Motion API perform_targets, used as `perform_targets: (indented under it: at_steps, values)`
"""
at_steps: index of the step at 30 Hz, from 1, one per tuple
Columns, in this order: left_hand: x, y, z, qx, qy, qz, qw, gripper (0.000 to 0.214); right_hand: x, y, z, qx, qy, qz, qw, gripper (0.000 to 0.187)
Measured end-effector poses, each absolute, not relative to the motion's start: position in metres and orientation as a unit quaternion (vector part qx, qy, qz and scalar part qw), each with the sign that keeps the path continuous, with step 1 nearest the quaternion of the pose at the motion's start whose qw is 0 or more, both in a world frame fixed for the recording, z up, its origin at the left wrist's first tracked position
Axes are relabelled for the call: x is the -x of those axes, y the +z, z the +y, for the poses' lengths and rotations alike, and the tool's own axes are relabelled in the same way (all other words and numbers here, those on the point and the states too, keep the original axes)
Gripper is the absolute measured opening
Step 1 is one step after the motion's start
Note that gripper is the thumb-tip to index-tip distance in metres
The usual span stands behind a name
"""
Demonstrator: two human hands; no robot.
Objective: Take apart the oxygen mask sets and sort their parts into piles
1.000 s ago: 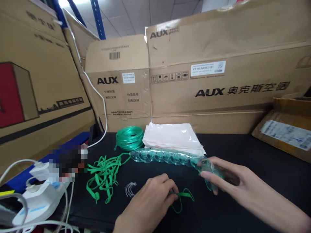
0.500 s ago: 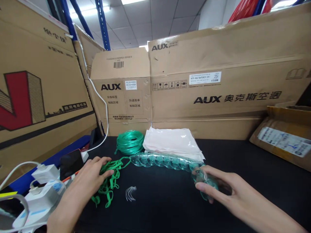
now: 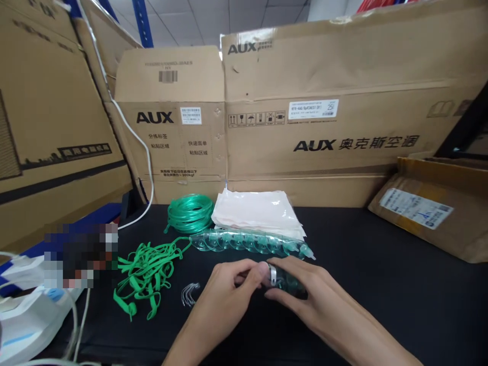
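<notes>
Head view: two hands meet over the near middle of the tabletop (image 3: 343, 239), with one clear green plastic piece (image 3: 287, 282) between them.
Green piece: raised in the grip just above or on the black surface, which of the two cannot be told; much of it is covered by fingers.
Long axis: roughly left to right, sloping slightly down to the right; the end with the silver strip (image 3: 273, 275) points left, and the other end is hidden under the right palm.
Right hand (image 3: 318, 284): wrapped around the piece, thumb on the near side, fingers over the far side.
Left hand (image 3: 232, 287): thumb and fingers pinching the piece's left end, beside the strip.
Nested row (image 3: 247, 242): similar green pieces lying lengthwise across, behind the hands, narrow tip to the right.
Straps (image 3: 154, 256): tangled green heap at left, one loop reaching the row's left end.
Wires (image 3: 188, 295): small silvery bundle near the left wrist.
Behind: coiled green tube (image 3: 190, 222) beside white bags (image 3: 255, 208).
Surface: black, smooth, with a white power strip (image 3: 34, 310) at left.
Room: printed cardboard (image 3: 324, 173) walls the back, a labelled carton (image 3: 438, 229) leans at right, and a blue post (image 3: 143, 23) rises below ceiling panels (image 3: 206, 20).
</notes>
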State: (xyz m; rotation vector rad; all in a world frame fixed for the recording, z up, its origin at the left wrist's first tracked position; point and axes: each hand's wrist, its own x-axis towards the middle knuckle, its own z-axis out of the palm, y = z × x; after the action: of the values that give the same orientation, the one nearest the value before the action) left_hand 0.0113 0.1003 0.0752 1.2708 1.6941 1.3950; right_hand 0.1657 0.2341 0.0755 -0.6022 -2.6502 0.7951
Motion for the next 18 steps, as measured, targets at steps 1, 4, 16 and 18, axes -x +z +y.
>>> perform_targets:
  at_steps: [1,4,16,18]
  values:
    - [-0.01,0.072,0.103,-0.471,0.534,0.63,0.31,0.045,-0.165,0.076,0.233,0.206,0.274,-0.925,0.162,0.042]
    - [-0.005,0.069,0.107,-0.459,0.541,0.614,0.346,0.044,-0.164,0.078,0.231,0.188,0.267,-0.928,0.177,0.042]
    - [0.002,0.07,0.104,-0.375,0.617,0.513,0.464,0.023,-0.164,0.087,0.233,0.217,0.314,-0.897,0.223,0.042]
    - [0.005,0.072,0.103,-0.398,0.604,0.513,0.463,0.023,-0.162,0.09,0.234,0.196,0.34,-0.894,0.214,0.039]
